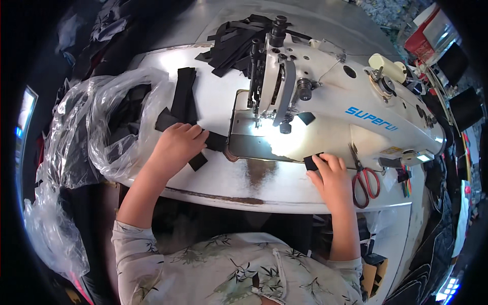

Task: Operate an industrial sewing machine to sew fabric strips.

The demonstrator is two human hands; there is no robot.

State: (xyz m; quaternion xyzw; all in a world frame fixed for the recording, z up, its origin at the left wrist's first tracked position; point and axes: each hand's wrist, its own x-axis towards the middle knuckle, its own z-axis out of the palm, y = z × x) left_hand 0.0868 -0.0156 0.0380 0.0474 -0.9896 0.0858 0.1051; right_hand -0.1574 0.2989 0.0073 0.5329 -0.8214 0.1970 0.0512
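Left hand (pixel 182 144) half-curled over black fabric strips (pixel 183 94), grip unclear; right hand (pixel 331 176) pinches small black fabric piece (pixel 309 163).

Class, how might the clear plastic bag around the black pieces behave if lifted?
The clear plastic bag would probably crumple, its film being already wrinkled. Its shiny surface may prove slippery. Black pieces inside could shift, since they look loosely piled.
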